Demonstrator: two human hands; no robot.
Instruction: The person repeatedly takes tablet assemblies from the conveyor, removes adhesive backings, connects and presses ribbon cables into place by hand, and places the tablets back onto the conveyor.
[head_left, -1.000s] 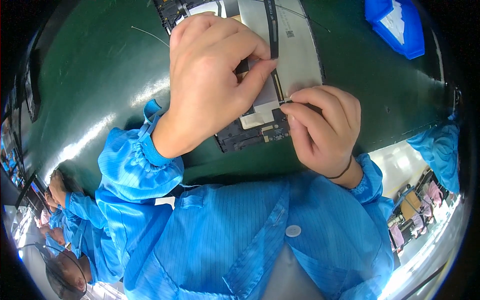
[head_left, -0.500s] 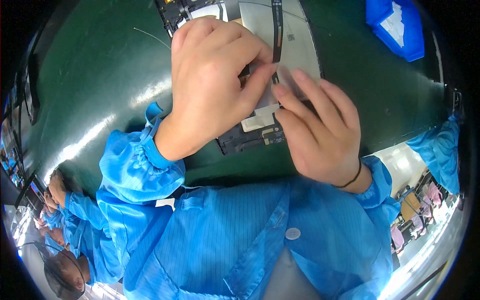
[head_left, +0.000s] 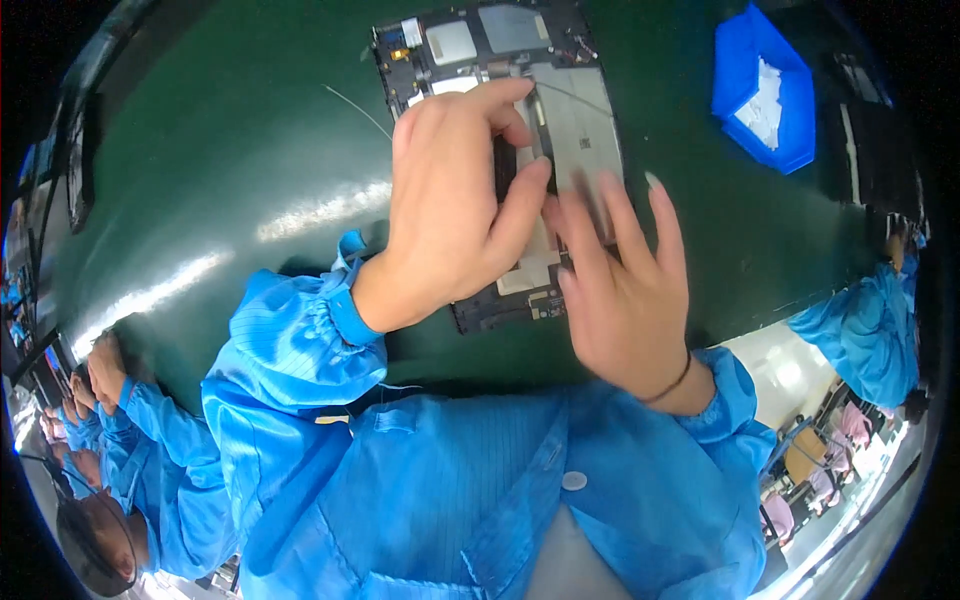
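Observation:
An opened tablet (head_left: 468,318) lies on the green bench, its circuit boards and silver battery (head_left: 588,125) exposed. Over its left half is my left hand (head_left: 445,190), index finger stretched forward and thumb apart from it, near a narrow dark ribbon cable (head_left: 546,150) along the battery's edge. No object shows between that thumb and index finger. My right hand (head_left: 632,300) reaches over the tablet's lower right side with fingers spread, its index and middle fingertips blurred near the battery. Both hands partly hide the tablet's middle and the cable.
A blue bin (head_left: 795,135) holding white pieces (head_left: 765,105) stands at the far right of the green bench (head_left: 240,130). One thin wire (head_left: 355,105) sticks out left of the tablet. Co-workers' hands (head_left: 105,370) rest at the left edge; another blue sleeve (head_left: 860,340) shows at right.
The dark ribbon cable, which ran up past my fingers, now lies mostly hidden by the battery's edge. My left index finger has straightened forward and parted from the thumb. The view has shifted.

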